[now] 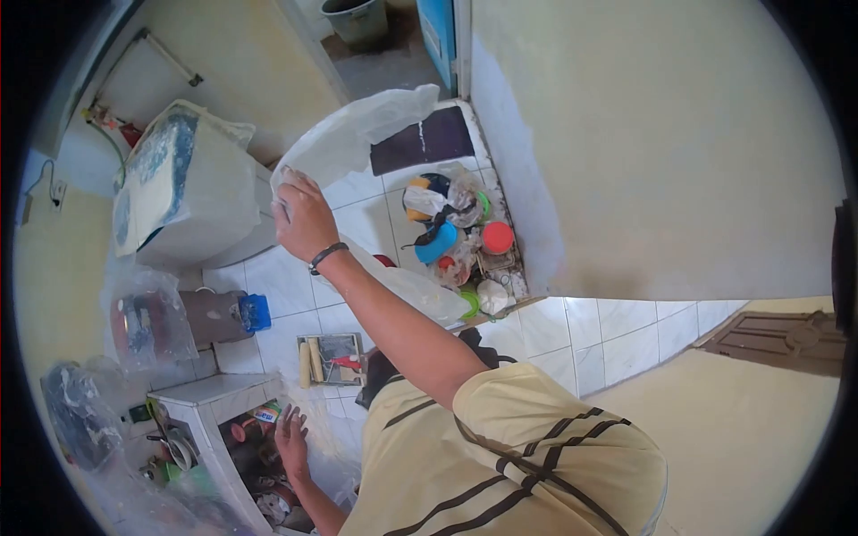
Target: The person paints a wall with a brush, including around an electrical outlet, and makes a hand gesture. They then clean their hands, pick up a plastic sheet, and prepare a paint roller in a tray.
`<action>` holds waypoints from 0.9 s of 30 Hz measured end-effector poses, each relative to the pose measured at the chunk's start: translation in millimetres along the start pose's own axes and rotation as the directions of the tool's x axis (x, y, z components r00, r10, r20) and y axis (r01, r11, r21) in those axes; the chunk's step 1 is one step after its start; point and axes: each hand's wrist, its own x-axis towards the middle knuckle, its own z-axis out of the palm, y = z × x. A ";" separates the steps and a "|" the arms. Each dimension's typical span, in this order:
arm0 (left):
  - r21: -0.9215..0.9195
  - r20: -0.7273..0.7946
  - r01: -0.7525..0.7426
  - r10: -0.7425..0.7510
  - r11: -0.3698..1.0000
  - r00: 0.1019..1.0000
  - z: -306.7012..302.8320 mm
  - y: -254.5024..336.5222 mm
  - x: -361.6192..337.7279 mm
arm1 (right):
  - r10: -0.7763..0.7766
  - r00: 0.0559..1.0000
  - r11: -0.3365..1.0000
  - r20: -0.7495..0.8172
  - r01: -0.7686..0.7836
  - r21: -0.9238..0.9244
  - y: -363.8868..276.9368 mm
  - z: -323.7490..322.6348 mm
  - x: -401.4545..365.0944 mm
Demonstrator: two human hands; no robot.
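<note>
My right hand (pixel 306 213), with a dark band at the wrist, is raised and closed on the edge of a translucent plastic sheet (pixel 357 134). From the fist the sheet spreads up and to the right, and more of it hangs below behind the forearm. Lower down, my left hand (pixel 291 439) has its fingers stretched out and apart. It is in front of a white cabinet (pixel 214 390) whose open side shows jumbled kitchen things. Clear plastic (pixel 326 433) lies just right of that hand.
A plastic-draped washing machine (pixel 192 192) stands at upper left. A paint tray (pixel 330 360) with rollers lies on the tiled floor. Against the wall sit a blue container (pixel 436 242), a red lid (pixel 498 238) and bags. A bucket (pixel 356 22) stands beyond the doorway.
</note>
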 end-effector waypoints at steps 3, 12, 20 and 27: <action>0.015 0.025 -0.001 0.001 1.000 1.000 -6.4 13.8 34.4 | 0.010 1.000 1.000 -0.005 -0.010 0.013 5.7 3.0 6.1; 0.076 0.114 -0.145 0.136 0.987 0.984 -6.3 73.9 158.9 | 0.053 0.981 0.986 0.189 -0.081 0.143 20.7 32.2 31.1; 0.002 0.050 -0.146 0.146 0.989 0.988 -7.1 92.0 228.6 | 0.140 0.908 0.937 0.394 -0.251 0.245 18.4 51.6 67.3; -0.088 0.048 -0.109 0.113 0.990 0.992 -5.3 53.7 244.5 | 0.176 0.876 0.947 0.450 -0.276 0.165 5.8 46.6 72.8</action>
